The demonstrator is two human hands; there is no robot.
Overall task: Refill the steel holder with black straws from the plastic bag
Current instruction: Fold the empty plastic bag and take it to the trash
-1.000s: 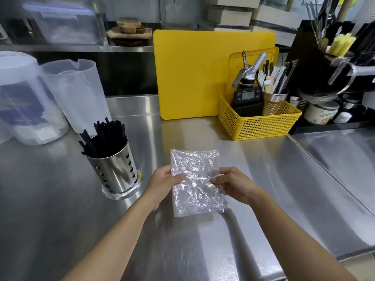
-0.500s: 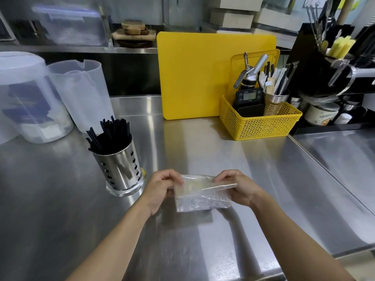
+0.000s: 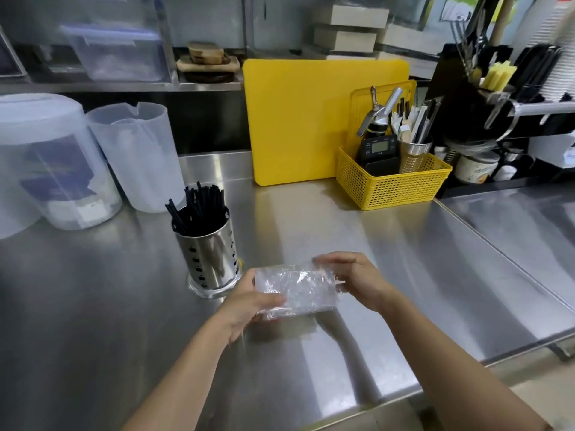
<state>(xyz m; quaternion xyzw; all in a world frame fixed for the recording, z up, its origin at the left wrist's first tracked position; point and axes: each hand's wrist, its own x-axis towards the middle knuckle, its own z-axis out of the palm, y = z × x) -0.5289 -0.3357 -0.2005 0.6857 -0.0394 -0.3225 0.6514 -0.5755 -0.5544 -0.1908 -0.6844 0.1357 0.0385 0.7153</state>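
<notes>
Vs a sec ago: the plastic bag point(image 3: 295, 290) then lay spread flat on the counter point(image 3: 389, 275), a hand at each side edge. Half a sec ago it was folded over once. Now it is a tighter, crinkled clear wad, wider than tall, held up btwn both hands at lower ctr of the frame, just above the steel. The view has also shifted, so the holder sits nearer mid-frame than before.

Hands: the left hand point(image 3: 249, 301) grips the wad's left end, w/ thumb across the near face and fingers curled under it. The right hand point(image 3: 357, 281) grips the right end, fingers bent over the top edge w/ tips on the plastic, and the thumb side is hidden by the wad. Both hands are partly closed round the bag, and neither touches the counter.

The steel holder point(image 3: 211, 256) stands upright just left of and behind the left hand, near but apart. Black straws point(image 3: 199, 206) pack it and lean left, tips fanned above the rim.

Bkgd: a yellow cutting board point(image 3: 311, 119) stands upright at upper ctr, w/ a yellow basket point(image 3: 392, 185) of tools right of it. A clear pitcher point(image 3: 140, 157) and a big lidded tub point(image 3: 46, 163) stand at mid left.
</notes>
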